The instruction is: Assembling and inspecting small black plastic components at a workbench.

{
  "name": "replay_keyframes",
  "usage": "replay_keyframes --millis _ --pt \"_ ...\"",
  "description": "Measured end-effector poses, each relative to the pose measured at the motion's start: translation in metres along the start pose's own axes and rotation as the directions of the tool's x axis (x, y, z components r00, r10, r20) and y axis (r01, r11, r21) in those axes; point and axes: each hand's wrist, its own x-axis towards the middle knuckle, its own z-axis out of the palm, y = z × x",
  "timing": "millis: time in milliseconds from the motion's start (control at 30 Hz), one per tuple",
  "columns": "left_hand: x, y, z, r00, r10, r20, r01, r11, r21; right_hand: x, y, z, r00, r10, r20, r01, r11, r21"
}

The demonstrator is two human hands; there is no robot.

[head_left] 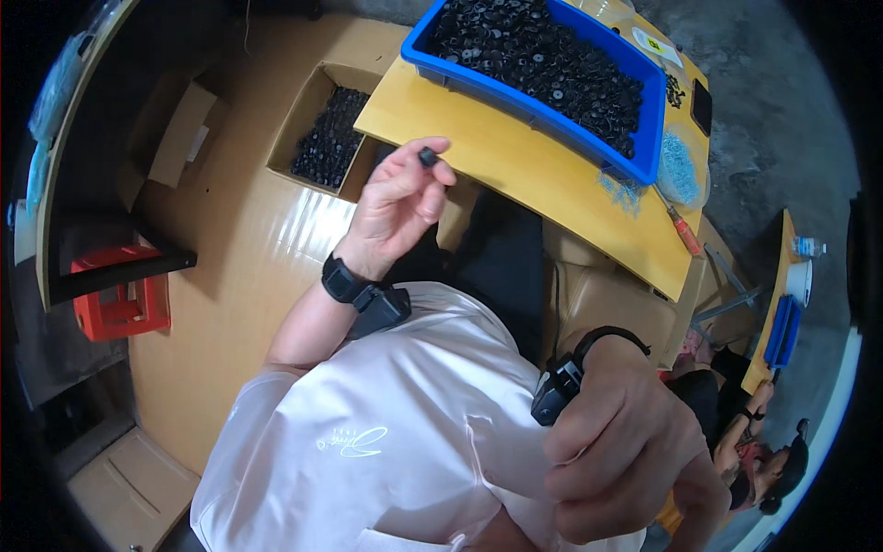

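My left hand (397,204) is raised in front of the yellow table's edge (515,175) and pinches a small black cap (428,157) between thumb and fingertips. My right hand (625,455) is close to the camera at the lower right, fingers curled into a fist; I cannot see anything in it. Both wrists wear black bands with small devices. A blue tray (655,120) full of small black caps sits on the table beyond the left hand.
A cardboard box (308,106) of black parts stands on the floor to the left. A screwdriver with an orange handle (682,232) and a bag of small bluish parts (679,168) lie on the table. A red crate (120,308) is at left. Another person (754,451) sits at lower right.
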Motion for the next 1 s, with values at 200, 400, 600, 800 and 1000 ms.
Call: replay_keyframes --millis 200,400,600,800,1000 --pt "-0.006 0.042 -0.025 0.969 0.191 -0.159 -0.169 0.975 0.142 -0.003 0.008 -0.005 0.991 -0.021 -0.132 0.025 0.999 0.029" --pt "-0.015 0.104 -0.08 0.807 0.335 -0.486 -0.198 0.929 0.313 0.003 0.032 -0.018 0.936 -0.208 -0.285 0.176 0.975 -0.136" --pt "-0.003 0.139 -0.186 0.552 0.186 -0.813 -0.05 0.981 0.19 -0.005 0.037 -0.042 0.937 -0.146 -0.316 0.098 0.982 -0.163" --pt "0.014 0.118 -0.162 0.617 0.128 -0.777 -0.082 0.992 0.098 -0.014 0.029 -0.074 0.969 -0.074 -0.237 0.029 0.982 -0.185" --pt "0.026 0.104 -0.076 0.796 0.219 -0.565 -0.157 0.975 0.157 -0.038 0.024 -0.086 0.548 0.165 -0.82 -0.828 0.244 -0.504"
